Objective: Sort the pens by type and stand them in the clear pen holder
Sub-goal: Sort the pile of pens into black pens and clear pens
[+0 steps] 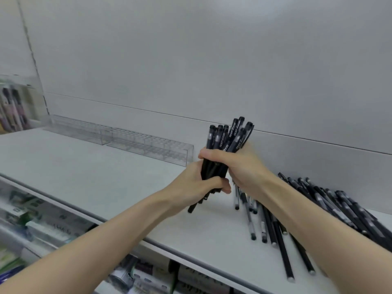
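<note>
Both hands grip one upright bundle of black pens [230, 135] above the white shelf [89, 172]. My left hand [197, 185] wraps the lower part of the bundle, my right hand [244, 166] the middle, caps sticking out above. A clear pen holder [148, 145] with rows of small slots stands against the back wall, left of the hands, and a second clear holder [80, 129] continues farther left. Loose black and clear-barrelled pens [331, 206] lie in a pile on the shelf at the right, partly hidden under my right forearm.
A grey back panel rises behind the shelf. At the far left a clear box [17, 107] holds packaged pens. Below the shelf's front edge, a lower shelf [53, 225] carries boxed stationery.
</note>
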{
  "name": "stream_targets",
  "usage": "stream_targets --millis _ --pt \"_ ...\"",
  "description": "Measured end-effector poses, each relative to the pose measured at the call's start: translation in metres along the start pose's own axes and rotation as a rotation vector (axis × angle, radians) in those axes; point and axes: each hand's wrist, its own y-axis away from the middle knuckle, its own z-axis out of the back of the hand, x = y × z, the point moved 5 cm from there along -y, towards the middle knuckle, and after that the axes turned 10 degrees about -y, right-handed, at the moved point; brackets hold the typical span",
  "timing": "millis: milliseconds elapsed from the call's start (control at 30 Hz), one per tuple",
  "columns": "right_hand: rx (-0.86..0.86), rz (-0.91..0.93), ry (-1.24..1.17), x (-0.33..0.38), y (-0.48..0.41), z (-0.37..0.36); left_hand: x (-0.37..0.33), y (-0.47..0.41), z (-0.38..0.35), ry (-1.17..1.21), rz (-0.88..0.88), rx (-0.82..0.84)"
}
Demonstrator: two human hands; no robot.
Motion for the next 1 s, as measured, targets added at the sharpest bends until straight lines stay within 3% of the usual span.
stream_targets --millis 200,333,533,667,1000 --pt "0.083 0.105 -0.059 0.018 -0.023 -0.073 0.005 0.031 0.069 0.092 -0.048 -0.098" --pt "0.128 0.13 -0.068 0.005 -0.041 -0.153 0.035 0.066 0.138 0.137 0.02 -0.15" --pt "-0.077 0.208 -0.264 -0.03 -0.071 -0.268 0.091 0.119 0.248 0.129 0.098 -0.116" --pt "-0.12 0.256 -0.143 -0.044 -0.098 -0.329 0.121 0.133 0.31 0.113 0.14 -0.075" --pt "0.038 0.165 0.041 -0.081 -0.216 -0.433 0.204 0.1 0.436 0.024 0.135 -0.114"
